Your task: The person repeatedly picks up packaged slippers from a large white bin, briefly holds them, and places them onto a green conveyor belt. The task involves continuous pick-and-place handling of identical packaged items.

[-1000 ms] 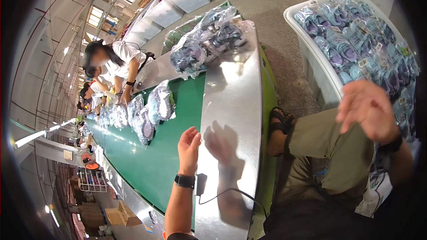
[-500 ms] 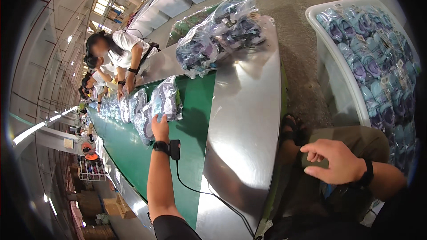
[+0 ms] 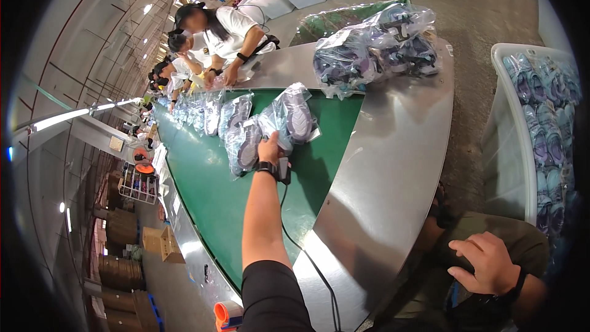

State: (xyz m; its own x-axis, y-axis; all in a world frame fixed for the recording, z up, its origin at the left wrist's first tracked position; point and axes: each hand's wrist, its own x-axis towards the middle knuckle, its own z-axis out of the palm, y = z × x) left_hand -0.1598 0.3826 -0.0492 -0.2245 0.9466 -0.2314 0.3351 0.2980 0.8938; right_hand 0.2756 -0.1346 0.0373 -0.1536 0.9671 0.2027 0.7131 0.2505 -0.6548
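Over the green conveyor belt [image 3: 307, 178], my left hand [image 3: 268, 147] grips the near edge of a clear-bagged pair of shoes [image 3: 298, 114], purple-grey and light blue. Beside its fingers lies another bagged pair [image 3: 247, 147], with more bagged pairs [image 3: 212, 114] in a row farther up the belt. A black device on a cable is strapped to my left wrist. Low on the right, above my knee, my right hand [image 3: 488, 264] is empty, with its fingers loosely curled and apart.
A pile of bagged shoes [image 3: 375, 55] sits on the metal table edge [image 3: 399, 147]. To the right stands a white bin [image 3: 513, 147] packed with bagged shoes. Co-workers [image 3: 230, 37] stand along the far side. An orange tape roll [image 3: 226, 315] lies at the near edge.
My left hand has closed on the bagged pair, which now sits more tilted and a little apart from its neighbour. My right hand stays over my knee. The whole view has shifted.
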